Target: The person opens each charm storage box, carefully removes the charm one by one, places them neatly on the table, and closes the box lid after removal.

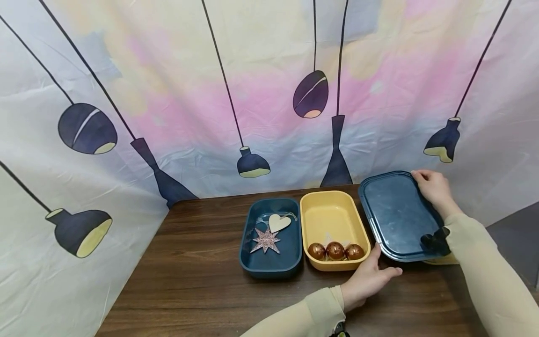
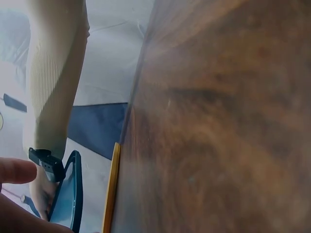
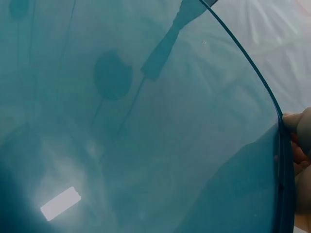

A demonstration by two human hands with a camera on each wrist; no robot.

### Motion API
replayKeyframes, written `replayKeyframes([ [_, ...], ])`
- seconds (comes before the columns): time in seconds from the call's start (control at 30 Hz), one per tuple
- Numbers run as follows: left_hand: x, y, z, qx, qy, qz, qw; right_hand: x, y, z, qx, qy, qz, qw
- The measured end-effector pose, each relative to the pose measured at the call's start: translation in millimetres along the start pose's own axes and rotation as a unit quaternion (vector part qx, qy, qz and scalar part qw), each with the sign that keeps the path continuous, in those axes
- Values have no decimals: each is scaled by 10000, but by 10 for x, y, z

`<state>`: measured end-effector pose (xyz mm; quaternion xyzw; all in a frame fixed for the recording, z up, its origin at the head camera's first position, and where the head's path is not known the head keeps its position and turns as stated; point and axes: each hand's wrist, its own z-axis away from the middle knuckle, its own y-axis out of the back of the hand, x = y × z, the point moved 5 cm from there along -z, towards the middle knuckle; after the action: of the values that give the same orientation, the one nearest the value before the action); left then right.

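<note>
- Blue lid [image 1: 400, 210] is standing tilted at the right, just beside the yellow tray [image 1: 332, 266], overlapping a yellow piece [image 1: 444, 260] that is mostly hiding beneath it.
- Right hand [image 1: 436, 191]: fingers are curling round the lid's far right rim, pinching it.
- Left hand [image 1: 365, 281]: fingers are lying mostly straight, thumb spreading wide, a fingertip meeting the lid's near left edge; cannot tell if it is bearing weight.
- Risk: the main grip is sitting at one edge, so the smooth lid could be twisting or slipping, its near corner dropping.
- Risk: a leftward swing could be knocking the yellow tray, setting its three balls [image 1: 335, 251] rolling.
- Risk: the left hand is resting close by that tray's near corner; a careless elbow or wrist could be shoving it.
- Risk: the wrist camera [image 1: 433, 241] is sitting right over the lid's edge and could be catching on it.
- Lid: glossy, apparently plastic, rounded corners, raised rim; in the right wrist view its face is mirroring printed lamps and a bright rectangle.
- Balls: brown, shiny, round, lining up along the near wall; something pale is showing behind them.
- Blue tray [image 1: 269, 271]: deep, round-cornered, holding a flat pale heart [image 1: 279, 223] on string and a speckled, many-pointed star [image 1: 266, 240].
- Tabletop [image 1: 189, 262]: dark, wood-grained; behind it a creased cloth [image 1: 168, 84] is hanging.
</note>
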<state>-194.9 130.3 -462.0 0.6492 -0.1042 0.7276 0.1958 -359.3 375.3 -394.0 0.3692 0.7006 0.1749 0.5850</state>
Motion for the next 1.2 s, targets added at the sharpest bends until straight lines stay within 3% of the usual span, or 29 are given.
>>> replayKeyframes([
  [0.13,-29,22,-7,116,283,-67,9995,30,-118,-8,-52,-42,87,9999],
  [0.4,-77,33,-21,-210,636,-70,9977,125,-280,3,-363,-132,92,9992],
  [0.87,-128,50,-86,-533,927,-267,9939,243,-397,32,-307,-304,148,9990],
  [1.2,-121,63,-96,-570,886,-437,9935,307,-432,46,-471,-516,138,9975],
])
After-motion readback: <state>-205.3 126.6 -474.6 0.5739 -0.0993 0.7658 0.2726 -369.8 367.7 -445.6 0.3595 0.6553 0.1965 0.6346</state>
